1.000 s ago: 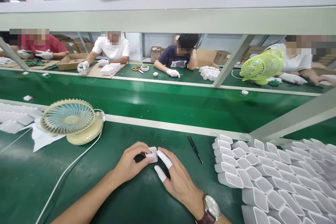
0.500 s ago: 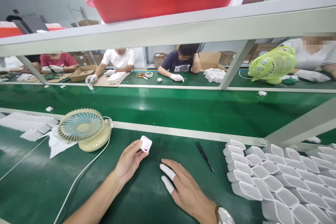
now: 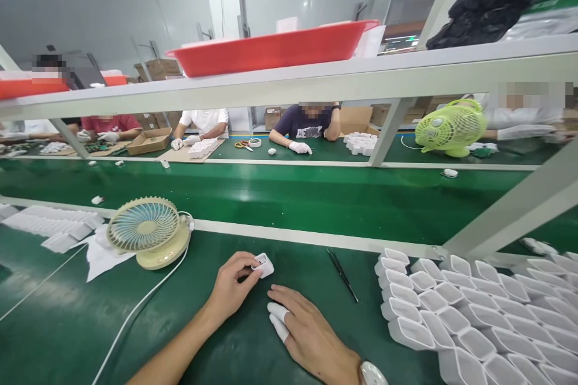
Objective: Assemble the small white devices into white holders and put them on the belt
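Observation:
My left hand point(image 3: 237, 281) pinches a small white plastic housing point(image 3: 264, 265) between thumb and fingers, just above the green bench. A hollow end of the housing faces up toward me. To its lower right, my right hand point(image 3: 307, 326) is open, fingers stretched out and close to the bench, with nothing in them. White finger cots cover two of its digits. Black tweezers point(image 3: 342, 275) lie on the bench beyond my right hand, apart from it. Rows of open white plastic shells point(image 3: 451, 304) stand at the right.
A cream desk fan point(image 3: 149, 228) with a white cable stands at left, beside a white cloth point(image 3: 100, 258) and white parts point(image 3: 54, 222). A green belt point(image 3: 253, 189) runs behind the bench. Overhead, a shelf point(image 3: 271, 87) carries a red tray point(image 3: 275, 51). Several co-workers sit opposite.
My left hand has moved slightly right and down and turned the housing, so its hollow end now shows. My right hand has shifted slightly left and down. The head view has tilted up.

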A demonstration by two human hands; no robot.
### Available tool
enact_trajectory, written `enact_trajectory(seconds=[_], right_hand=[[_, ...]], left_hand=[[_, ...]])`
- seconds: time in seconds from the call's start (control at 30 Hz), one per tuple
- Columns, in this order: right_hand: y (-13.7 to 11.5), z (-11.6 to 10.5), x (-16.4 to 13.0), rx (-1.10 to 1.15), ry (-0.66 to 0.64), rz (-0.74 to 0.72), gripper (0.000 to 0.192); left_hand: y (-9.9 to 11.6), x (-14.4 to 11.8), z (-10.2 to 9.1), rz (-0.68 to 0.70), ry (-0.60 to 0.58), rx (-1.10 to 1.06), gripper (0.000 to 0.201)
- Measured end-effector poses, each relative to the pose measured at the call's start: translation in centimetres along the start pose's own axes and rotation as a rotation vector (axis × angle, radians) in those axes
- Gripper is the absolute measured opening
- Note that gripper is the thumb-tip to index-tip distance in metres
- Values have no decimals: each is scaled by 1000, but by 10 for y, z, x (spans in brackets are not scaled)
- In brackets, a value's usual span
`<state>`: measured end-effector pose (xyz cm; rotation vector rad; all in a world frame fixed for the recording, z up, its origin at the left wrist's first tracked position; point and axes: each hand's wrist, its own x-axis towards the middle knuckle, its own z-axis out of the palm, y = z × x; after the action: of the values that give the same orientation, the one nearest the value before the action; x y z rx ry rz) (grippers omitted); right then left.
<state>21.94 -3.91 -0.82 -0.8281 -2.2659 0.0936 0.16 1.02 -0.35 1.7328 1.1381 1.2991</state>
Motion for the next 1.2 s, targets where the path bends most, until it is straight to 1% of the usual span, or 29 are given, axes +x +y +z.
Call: enact_trajectory(seconds=[0.1,0.2,0.3,0.4,0.47,0.53,0.63,0.7,0.77,0.83,0.87,0.93,0.97,1.0,1.03,1.1,1.13,1.17,1.2], right_hand=[[-1,0,0,13,-4,9,27],[1,1,-2,26,-13,4,28],[3,5,-5,26,-20,-1,27],[5,7,-7,21,-16,-7,26],[6,8,-8,25,-9,-12,25],[6,8,-9,34,-8,-17,25],[7,7,-8,49,-22,-20,26],[6,6,-6,56,-29,-6,26],[4,4,-5,58,-32,18,23],[2,3,-4,57,-46,36,19],[1,2,-3,55,-61,35,17],[0,1,-2,43,-112,33,15],[0,1,-2,29,-132,38,16],[0,0,-2,14,-158,45,19],[0,1,-3,2,-199,54,22],[-1,2,-5,-31,-287,120,25],[-3,2,-7,-38,-314,170,27],[-5,3,-9,-42,-325,220,30],[-7,4,-10,-35,-318,266,35]], left_hand=[[-1,9,6,56,-51,91,18],[-7,37,5,73,-47,196,19],[-22,81,-7,62,27,257,19],[-41,125,-23,25,154,317,19],[-52,144,-31,-5,238,360,21],[-59,153,-34,-24,297,396,26],[-60,150,-32,-11,367,440,39],[-54,143,-26,19,412,458,44],[-42,135,-19,52,418,450,40],[-26,126,-9,84,353,408,32],[-15,122,-3,99,292,376,28],[8,112,11,129,121,305,21],[21,107,21,152,0,278,19],[35,100,32,209,-199,287,18],[49,93,46,269,-373,288,17],[75,75,76,360,-634,271,19],[85,66,93,396,-721,267,21],[92,56,109,420,-777,257,21],[96,47,124,425,-799,228,19]])
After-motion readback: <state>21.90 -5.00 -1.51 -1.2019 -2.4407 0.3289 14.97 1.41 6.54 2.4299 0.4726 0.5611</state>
